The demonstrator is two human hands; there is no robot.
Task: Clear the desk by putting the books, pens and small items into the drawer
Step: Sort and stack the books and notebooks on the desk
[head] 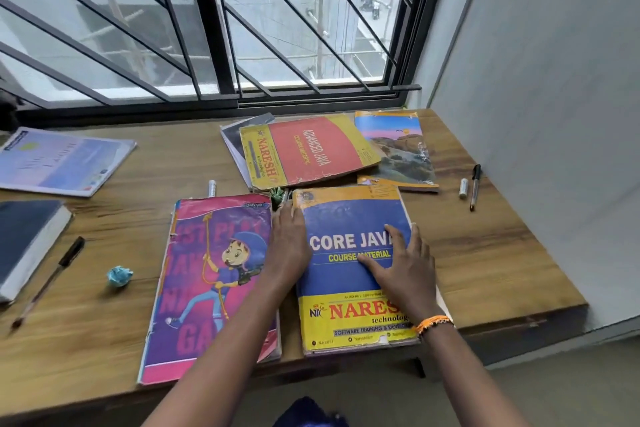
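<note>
On Core Java book, both hands

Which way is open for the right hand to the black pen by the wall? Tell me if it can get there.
Probably yes. The right hand lies flat on the Core Java book, and only bare desk separates it from the black pen; a white cap lies beside the pen.

Left hand, right hand flat on Core Java book, wooden desk.
</note>
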